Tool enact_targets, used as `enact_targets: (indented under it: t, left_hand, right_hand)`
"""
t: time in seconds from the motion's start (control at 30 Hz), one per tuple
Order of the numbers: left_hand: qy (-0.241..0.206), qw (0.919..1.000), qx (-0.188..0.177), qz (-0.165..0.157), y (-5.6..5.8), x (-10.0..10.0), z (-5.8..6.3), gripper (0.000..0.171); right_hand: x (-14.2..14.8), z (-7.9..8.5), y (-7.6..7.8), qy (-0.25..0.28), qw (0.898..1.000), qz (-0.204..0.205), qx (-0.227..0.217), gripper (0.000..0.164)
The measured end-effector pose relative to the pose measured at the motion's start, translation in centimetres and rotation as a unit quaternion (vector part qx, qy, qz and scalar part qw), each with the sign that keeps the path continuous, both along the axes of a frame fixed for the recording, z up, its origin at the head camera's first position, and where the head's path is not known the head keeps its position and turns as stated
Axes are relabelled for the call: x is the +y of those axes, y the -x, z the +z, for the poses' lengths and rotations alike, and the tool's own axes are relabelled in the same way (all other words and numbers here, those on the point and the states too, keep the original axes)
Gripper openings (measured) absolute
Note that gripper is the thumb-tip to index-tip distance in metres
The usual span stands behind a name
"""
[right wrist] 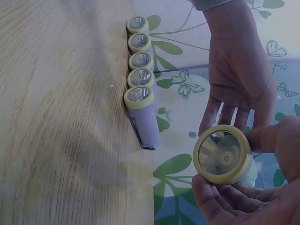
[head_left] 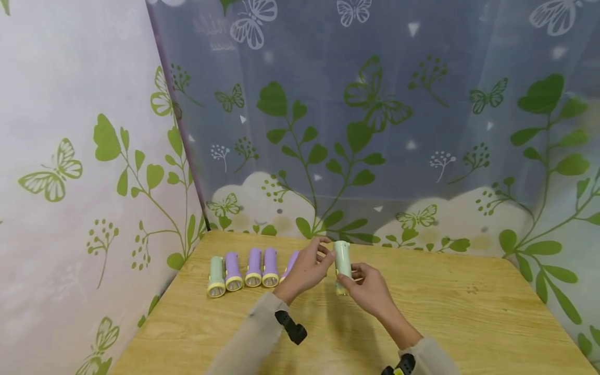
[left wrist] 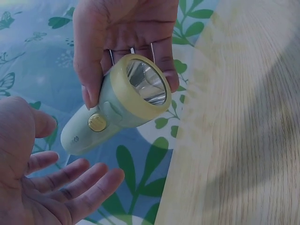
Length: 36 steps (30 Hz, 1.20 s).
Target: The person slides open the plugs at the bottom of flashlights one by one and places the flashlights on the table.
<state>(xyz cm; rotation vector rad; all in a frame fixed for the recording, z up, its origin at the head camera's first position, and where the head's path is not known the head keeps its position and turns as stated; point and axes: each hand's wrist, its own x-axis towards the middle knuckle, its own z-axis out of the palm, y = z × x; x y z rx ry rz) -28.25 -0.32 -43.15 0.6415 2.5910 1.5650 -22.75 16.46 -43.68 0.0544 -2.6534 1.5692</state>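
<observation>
A mint-green flashlight (head_left: 342,258) with a pale yellow head is held above the table, its lens toward me. My right hand (head_left: 370,289) grips it near the head, thumb on one side and fingers on the other. The left wrist view shows its round yellow switch (left wrist: 97,122) and shiny reflector (left wrist: 146,82). Beside the tail end, my left hand (head_left: 307,265) has its fingers spread and loosely bent, with a gap to the body in the left wrist view. The left hand (right wrist: 241,79) also appears behind the lens in the right wrist view.
Left of the hands, a row of flashlights lies on the wooden table (head_left: 445,312): a mint one (head_left: 216,276) at the far left, then several purple ones (head_left: 254,265). My left hand partly covers the rightmost purple one (head_left: 289,263). Patterned cloth (head_left: 304,156) hangs behind the table.
</observation>
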Motion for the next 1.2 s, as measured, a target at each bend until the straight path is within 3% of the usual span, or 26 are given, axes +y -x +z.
enact_targets:
  t: [0.5, 0.83, 0.97, 1.2]
  left_hand:
    - [-0.032, 0.9993, -0.012, -0.012, 0.0, 0.6, 0.2, 0.039]
    - [-0.048, 0.9977, -0.032, -0.035, -2.1, 0.8, 2.8, 0.038]
    - [-0.06, 0.9963, -0.047, -0.04, -1.8, 1.0, 2.3, 0.039]
    - [-0.077, 0.995, -0.056, -0.03, -0.4, 1.2, -0.2, 0.037]
  right_hand:
    - [-0.2, 0.3, -0.4, -0.004, 1.0, 0.006, 0.0, 0.042]
    - [-0.2, 0.3, -0.7, 0.008, 1.0, 0.015, -0.002, 0.042]
    - [-0.1, 0.2, -0.8, 0.006, 1.0, 0.012, -0.002, 0.04]
    - [-0.2, -0.2, -0.8, 0.001, 1.0, 0.01, 0.007, 0.035]
